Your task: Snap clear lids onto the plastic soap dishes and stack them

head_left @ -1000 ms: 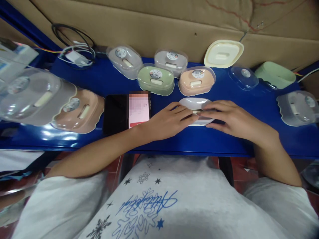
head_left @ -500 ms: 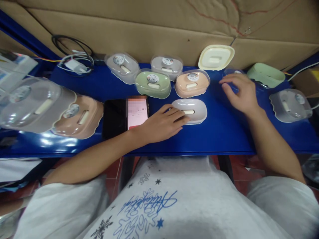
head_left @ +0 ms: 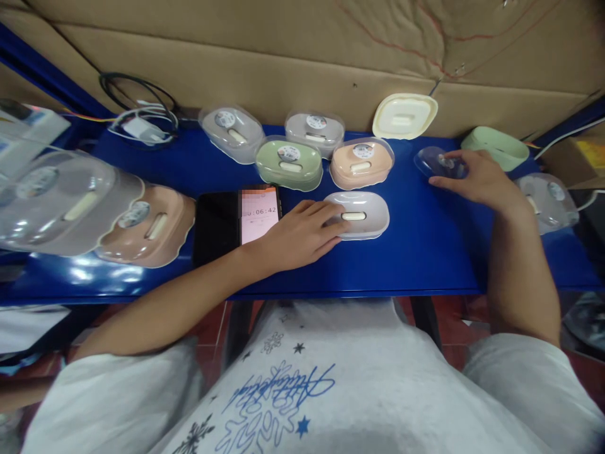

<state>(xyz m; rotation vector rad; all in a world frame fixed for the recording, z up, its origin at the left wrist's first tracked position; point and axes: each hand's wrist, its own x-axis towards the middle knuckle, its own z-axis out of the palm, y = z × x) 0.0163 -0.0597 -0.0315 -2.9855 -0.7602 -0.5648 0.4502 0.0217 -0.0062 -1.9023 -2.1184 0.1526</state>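
Note:
My left hand (head_left: 302,234) reaches across the left end of a shallow pale-grey oval dish (head_left: 373,219), its fingers on the end and over the inside. A short white bar (head_left: 353,216) sits in the dish's middle. At the right, my right hand (head_left: 482,176) has thumb and fingertips on the right side of a clear plastic lid (head_left: 428,162) lying on the blue table. Beyond the dish stand a peach box (head_left: 345,178) and a green box (head_left: 283,178), both with clear labelled covers.
Two grey covered boxes (head_left: 243,148) stand behind. A cream tray (head_left: 404,116) leans on the cardboard wall. A green open box (head_left: 496,148) and a grey covered box (head_left: 551,205) are at right. A phone (head_left: 259,221), coiled cables (head_left: 146,120) and stacked boxes (head_left: 146,233) lie left.
My right hand has moved right and slightly down, from above the clear lid onto its right side. My left fingers have drawn back a little toward the dish's left end.

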